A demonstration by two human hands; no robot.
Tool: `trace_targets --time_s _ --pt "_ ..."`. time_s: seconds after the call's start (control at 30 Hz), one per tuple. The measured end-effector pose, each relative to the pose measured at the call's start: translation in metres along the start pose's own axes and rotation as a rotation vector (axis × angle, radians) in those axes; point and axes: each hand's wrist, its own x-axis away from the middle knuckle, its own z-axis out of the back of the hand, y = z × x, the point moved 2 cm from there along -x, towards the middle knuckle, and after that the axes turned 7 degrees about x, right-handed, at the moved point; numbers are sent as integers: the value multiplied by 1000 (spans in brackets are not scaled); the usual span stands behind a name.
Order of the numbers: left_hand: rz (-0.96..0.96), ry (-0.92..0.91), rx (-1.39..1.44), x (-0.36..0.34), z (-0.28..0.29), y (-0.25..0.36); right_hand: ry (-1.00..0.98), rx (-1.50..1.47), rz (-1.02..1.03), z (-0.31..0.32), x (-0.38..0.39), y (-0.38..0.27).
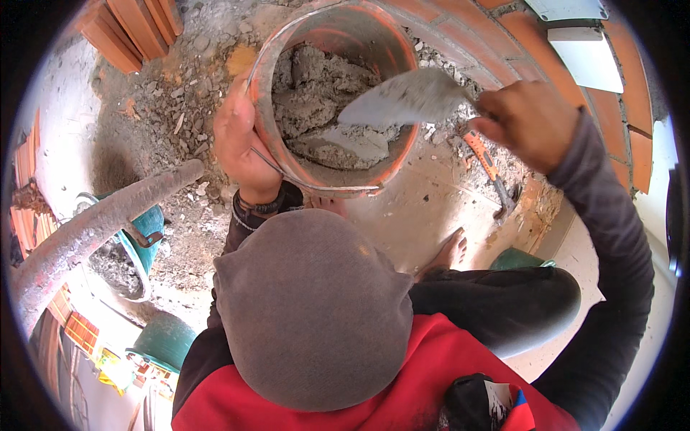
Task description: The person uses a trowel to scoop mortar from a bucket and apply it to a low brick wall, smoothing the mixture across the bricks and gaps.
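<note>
"First, where are the hands placed?"

"They are held well apart, on opposite sides of a round, mortar-smeared orange bucket [359, 32] seen from above. The left hand [241, 140] is set against its outer left side; whether the fingers are curled around anything cannot be told. The right hand [532, 126] is wrapped around the handle of a pointed grey metal trowel [410, 97], just beyond the right rim."

"And how is the trowel lined up?"

"Its long axis is laid right to left, with the tip pointed left over the bucket's mouth. Thick grey mortar [309, 90] is heaped inside. Whether it is touched by the blade cannot be told."

"Which hand is nearer the mortar?"

"The left, though it is separated from it by the bucket's wall."

"Anything close by?"

"An orange-and-black-handled hammer [483, 156] is seen below the right hand."
</note>
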Motion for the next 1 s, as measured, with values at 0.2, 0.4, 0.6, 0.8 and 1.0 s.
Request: trace_targets --time_s 0.2,0.4,0.6,0.8,1.0 --pt "53 82 32 -7 12 -3 150 -120 -16 -16 50 20" --pt "-4 60 -36 -7 13 -4 260 231 -62 -35 37 36" --pt "5 109 26 -9 8 -9 261 233 49 -63 -7 25" --pt "23 128 3 -7 0 -6 198 7 -7 -98 -15 7" --pt "54 53 -65 -6 -11 -6 36 -325 -59 -121 -11 -7"
